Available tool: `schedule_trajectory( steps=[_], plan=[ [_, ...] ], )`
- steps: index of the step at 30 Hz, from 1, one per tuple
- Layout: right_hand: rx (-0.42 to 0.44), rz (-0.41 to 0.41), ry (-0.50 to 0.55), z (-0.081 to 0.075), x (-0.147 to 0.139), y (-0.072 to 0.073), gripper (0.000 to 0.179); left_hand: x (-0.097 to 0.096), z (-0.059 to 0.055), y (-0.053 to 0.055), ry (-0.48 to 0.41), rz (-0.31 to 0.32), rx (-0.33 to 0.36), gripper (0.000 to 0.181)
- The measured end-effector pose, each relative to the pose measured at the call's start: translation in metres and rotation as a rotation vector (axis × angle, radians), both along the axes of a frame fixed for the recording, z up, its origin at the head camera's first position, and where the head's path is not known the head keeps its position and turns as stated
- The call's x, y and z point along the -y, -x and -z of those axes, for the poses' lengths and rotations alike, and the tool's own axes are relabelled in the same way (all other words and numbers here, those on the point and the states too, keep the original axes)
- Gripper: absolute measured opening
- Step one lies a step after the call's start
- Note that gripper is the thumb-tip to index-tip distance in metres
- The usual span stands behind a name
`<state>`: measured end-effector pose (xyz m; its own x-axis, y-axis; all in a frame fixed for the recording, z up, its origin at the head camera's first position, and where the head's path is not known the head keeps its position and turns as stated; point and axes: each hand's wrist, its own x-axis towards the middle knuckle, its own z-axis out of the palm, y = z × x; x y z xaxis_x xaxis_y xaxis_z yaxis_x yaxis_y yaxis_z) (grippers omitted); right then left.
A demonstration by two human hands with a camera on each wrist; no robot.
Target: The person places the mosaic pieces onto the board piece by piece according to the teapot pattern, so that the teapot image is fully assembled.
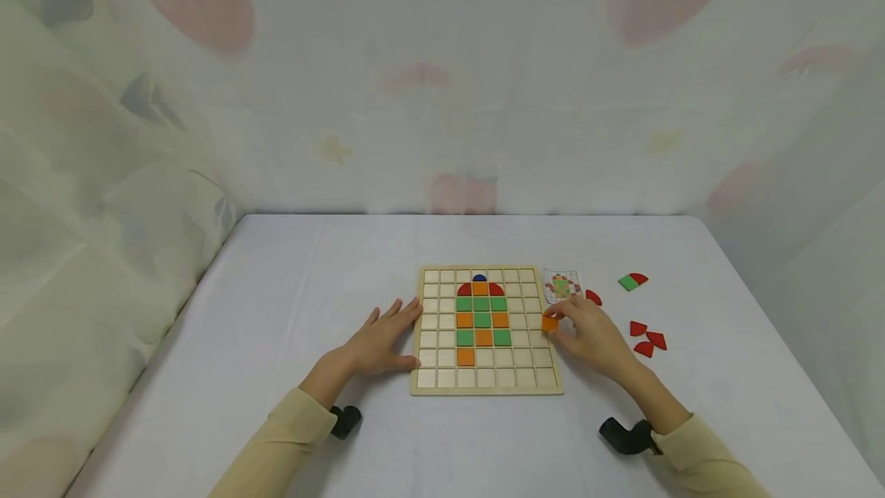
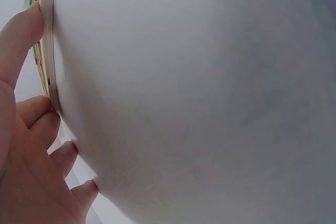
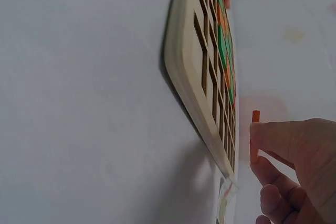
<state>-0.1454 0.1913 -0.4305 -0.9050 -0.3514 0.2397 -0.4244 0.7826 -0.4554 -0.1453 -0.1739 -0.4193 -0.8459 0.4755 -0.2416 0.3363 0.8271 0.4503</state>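
A wooden grid board (image 1: 446, 389) lies flat on the table, with green, orange, red and blue tiles set in its middle columns. The lowest of these is an orange tile (image 1: 466, 357) left of centre. My left hand (image 1: 380, 339) touches the board's left edge with fingers spread; in the left wrist view its thumb (image 2: 32, 22) rests at the rim. My right hand (image 1: 588, 333) pinches an orange square tile (image 1: 549, 323) between thumb and fingers, over the board's right edge. From the right wrist the pinched tile (image 3: 255, 137) appears edge-on, raised above the table.
A small pattern card (image 1: 561, 284) lies by the board's upper right corner, partly behind the right hand. Red quarter-round pieces (image 1: 644, 348) are scattered to the right. Farther back lies a green tile (image 1: 628, 283) against a red piece (image 1: 640, 278). Patterned cloth hangs behind the table.
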Motion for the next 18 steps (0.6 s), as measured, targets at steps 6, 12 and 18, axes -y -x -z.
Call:
schedule_trajectory(
  steps=[6,12,18],
  plan=[
    [0.031,-0.037,-0.025,0.002,0.017,-0.012,0.026,-0.001,0.0,0.0,0.006,-0.004,0.002,0.089],
    [0.072,-0.076,-0.04,0.005,0.03,-0.019,0.025,-0.001,0.001,0.0,0.006,-0.003,-0.005,0.089],
    [0.053,-0.122,-0.031,0.005,0.041,-0.023,0.024,0.0,0.001,0.001,0.014,-0.003,-0.008,0.09]
  ],
)
